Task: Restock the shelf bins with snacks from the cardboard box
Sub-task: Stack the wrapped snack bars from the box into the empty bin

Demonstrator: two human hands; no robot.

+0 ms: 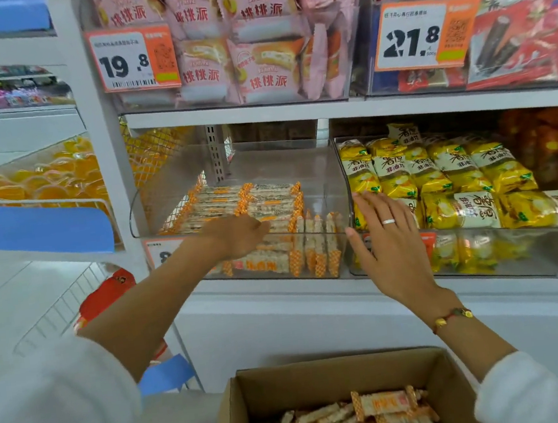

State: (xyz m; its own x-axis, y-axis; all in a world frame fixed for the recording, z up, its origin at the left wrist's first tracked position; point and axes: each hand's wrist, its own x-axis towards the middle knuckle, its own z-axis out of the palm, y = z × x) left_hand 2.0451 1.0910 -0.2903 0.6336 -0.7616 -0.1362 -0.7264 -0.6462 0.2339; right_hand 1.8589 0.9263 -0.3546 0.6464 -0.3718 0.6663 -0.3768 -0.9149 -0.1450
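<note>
Hands at clear plastic bin (crinkly orange-checked bars).

White metal shelving fills the view, its boards running left to right under even, bright light. A white upright post divides the main bay from a side bay on the left. Orange price tags hang on the upper board's front. Below the lower board is a plain white base panel. At far left, blue edge strips front the side shelves, and a white wire rack slants down near the pale floor.
</note>
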